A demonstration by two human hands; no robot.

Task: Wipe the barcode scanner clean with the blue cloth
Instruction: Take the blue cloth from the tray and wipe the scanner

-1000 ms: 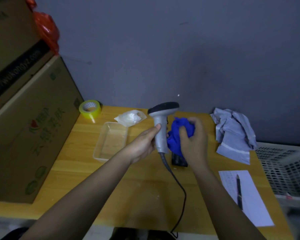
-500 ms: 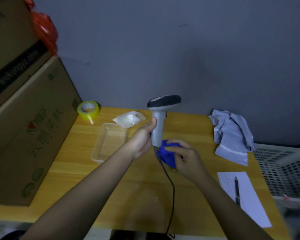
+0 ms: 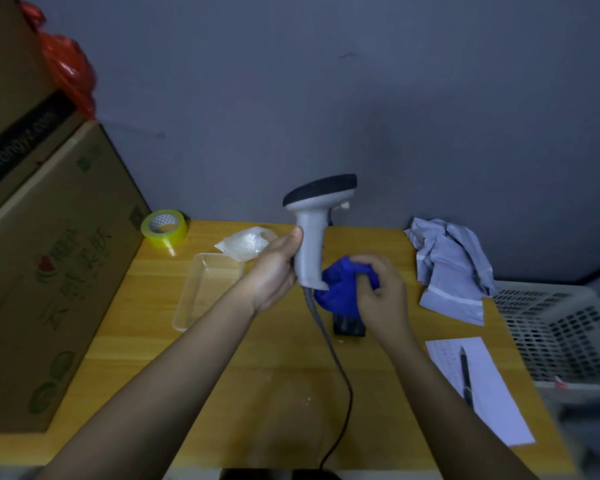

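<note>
Left hand [image 3: 274,268] grips barcode scanner [image 3: 312,237]; right hand [image 3: 381,299] apparently presses blue cloth [image 3: 340,285] against it.

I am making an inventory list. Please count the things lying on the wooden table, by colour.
Yellow: 1, tape roll
Clear: 2, tray, plastic bag
Grey: 1, crumpled bag
White: 1, paper
Black: 2, pen, small block
Total: 7

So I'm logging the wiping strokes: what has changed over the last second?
The right hand carried the blue cloth down from the upper handle of the barcode scanner to its base, where it is bunched against the lower end. The left hand kept its grip on the handle, scanner upright throughout. The tape roll, clear tray, grey fabric, paper and pen stayed put.
</note>
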